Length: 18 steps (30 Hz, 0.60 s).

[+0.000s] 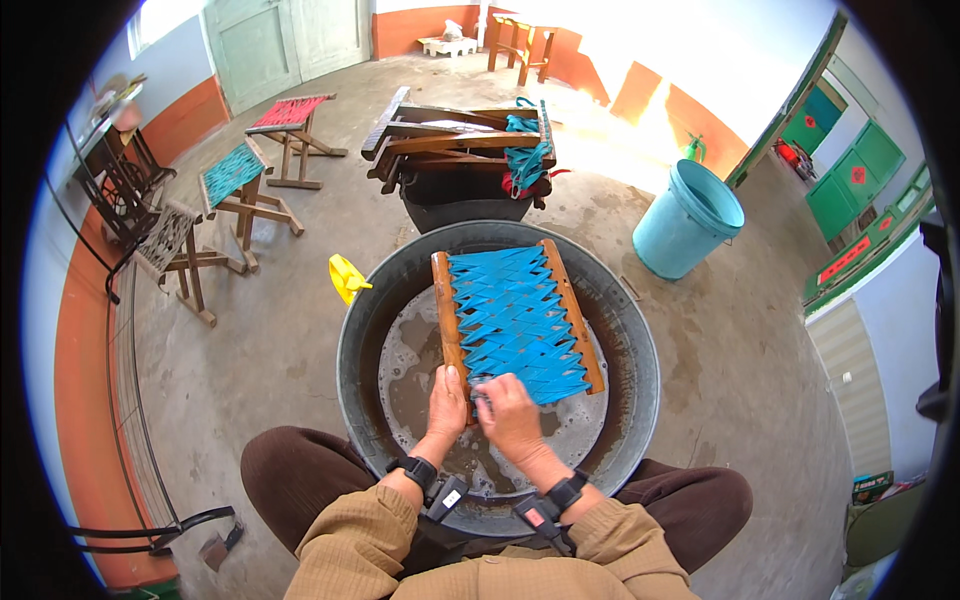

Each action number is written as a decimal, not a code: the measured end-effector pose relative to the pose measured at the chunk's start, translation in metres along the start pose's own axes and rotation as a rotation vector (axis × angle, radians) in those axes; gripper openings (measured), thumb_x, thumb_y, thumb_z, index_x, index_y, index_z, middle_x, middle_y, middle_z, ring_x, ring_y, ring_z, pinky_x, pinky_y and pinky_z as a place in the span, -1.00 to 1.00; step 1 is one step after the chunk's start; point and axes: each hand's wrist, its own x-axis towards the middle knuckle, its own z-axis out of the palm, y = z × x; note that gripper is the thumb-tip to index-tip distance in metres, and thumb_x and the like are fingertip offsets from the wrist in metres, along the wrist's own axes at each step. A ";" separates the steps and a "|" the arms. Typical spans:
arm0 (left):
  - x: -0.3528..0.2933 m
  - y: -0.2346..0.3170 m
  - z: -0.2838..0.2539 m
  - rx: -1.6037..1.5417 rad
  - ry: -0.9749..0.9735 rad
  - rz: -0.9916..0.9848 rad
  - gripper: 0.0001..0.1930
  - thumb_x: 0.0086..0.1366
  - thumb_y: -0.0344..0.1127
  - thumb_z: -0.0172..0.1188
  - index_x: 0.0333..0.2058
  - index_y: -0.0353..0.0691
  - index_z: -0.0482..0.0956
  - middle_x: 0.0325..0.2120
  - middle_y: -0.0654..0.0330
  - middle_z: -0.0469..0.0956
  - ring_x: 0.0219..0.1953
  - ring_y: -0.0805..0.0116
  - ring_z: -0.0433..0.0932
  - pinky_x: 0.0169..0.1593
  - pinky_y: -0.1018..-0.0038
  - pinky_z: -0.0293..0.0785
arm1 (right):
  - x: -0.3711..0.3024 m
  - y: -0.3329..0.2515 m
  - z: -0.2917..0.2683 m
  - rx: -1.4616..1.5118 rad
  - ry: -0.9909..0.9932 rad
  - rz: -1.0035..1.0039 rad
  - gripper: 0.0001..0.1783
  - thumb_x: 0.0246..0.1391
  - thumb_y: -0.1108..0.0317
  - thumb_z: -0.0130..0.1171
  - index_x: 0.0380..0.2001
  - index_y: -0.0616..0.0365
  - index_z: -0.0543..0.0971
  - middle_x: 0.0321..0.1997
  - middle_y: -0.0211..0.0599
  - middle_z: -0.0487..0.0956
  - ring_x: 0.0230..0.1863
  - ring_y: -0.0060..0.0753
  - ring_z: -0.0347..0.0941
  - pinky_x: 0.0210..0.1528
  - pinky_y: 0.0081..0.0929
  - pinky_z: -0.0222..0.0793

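At centre frame, the stool (518,320) is over the tub (628,395). The left hand (447,405) grips its left rail (447,312); the right hand (510,415) pinches a small grey pad (478,385) at the near end. Scrubbing seems in hand; the next stroke calls for a steady left hold.

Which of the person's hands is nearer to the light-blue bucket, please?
Right. The right hand is at the near edge of the blue webbing, left of the bucket; the left hand, on the wooden rail, is farther left.
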 end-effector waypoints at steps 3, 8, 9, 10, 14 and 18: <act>-0.001 0.000 0.003 -0.027 0.004 -0.041 -0.55 0.55 0.03 -0.27 -0.16 -0.31 0.36 -0.34 -0.22 0.46 -0.24 -0.29 0.45 -0.15 0.04 0.37 | 0.000 0.011 -0.008 -0.216 0.113 0.224 -0.79 -0.02 0.46 0.25 -0.27 0.08 0.50 -0.26 -0.18 0.44 -0.18 -0.05 0.45 -0.18 -0.19 0.45; 0.001 0.010 -0.001 -0.033 0.001 -0.037 -0.60 0.55 -0.01 -0.25 -0.12 -0.26 0.36 -0.42 -0.09 0.48 -0.34 -0.10 0.53 -0.23 0.08 0.41 | -0.002 0.015 -0.002 0.061 -0.104 -0.200 -0.80 -0.04 0.45 0.27 -0.29 0.09 0.55 -0.24 -0.20 0.46 -0.15 -0.06 0.45 -0.11 -0.21 0.45; 0.001 0.012 -0.002 0.027 -0.003 -0.029 -0.60 0.55 -0.01 -0.26 -0.13 -0.26 0.36 -0.43 -0.06 0.47 -0.35 -0.04 0.54 -0.23 0.09 0.42 | 0.001 0.015 0.000 0.041 -0.132 -0.211 -0.79 -0.05 0.44 0.27 -0.28 0.08 0.55 -0.24 -0.21 0.45 -0.15 -0.07 0.44 -0.10 -0.23 0.46; -0.001 0.015 -0.003 -0.018 -0.005 -0.029 -0.60 0.55 -0.01 -0.26 -0.13 -0.25 0.36 -0.43 -0.06 0.47 -0.36 -0.04 0.54 -0.24 0.10 0.42 | 0.002 0.016 0.000 -0.030 -0.076 -0.122 -0.79 -0.05 0.44 0.27 -0.28 0.08 0.54 -0.24 -0.21 0.45 -0.15 -0.07 0.44 -0.11 -0.22 0.46; -0.006 0.021 -0.004 -0.082 -0.052 -0.136 -0.61 0.55 -0.01 -0.26 -0.15 -0.25 0.36 -0.41 -0.10 0.48 -0.36 -0.13 0.52 -0.24 0.06 0.41 | 0.012 0.018 -0.002 -0.212 0.063 0.132 -0.80 -0.04 0.43 0.27 -0.28 0.08 0.54 -0.25 -0.18 0.46 -0.15 -0.05 0.45 -0.16 -0.19 0.46; -0.002 0.018 -0.003 -0.024 -0.012 -0.063 -0.53 0.54 0.05 -0.27 -0.16 -0.29 0.37 -0.33 -0.20 0.49 -0.25 -0.31 0.46 -0.15 0.04 0.37 | 0.013 0.018 0.006 0.085 -0.134 -0.083 -0.80 -0.04 0.41 0.27 -0.28 0.06 0.54 -0.23 -0.17 0.44 -0.14 -0.05 0.44 -0.08 -0.23 0.47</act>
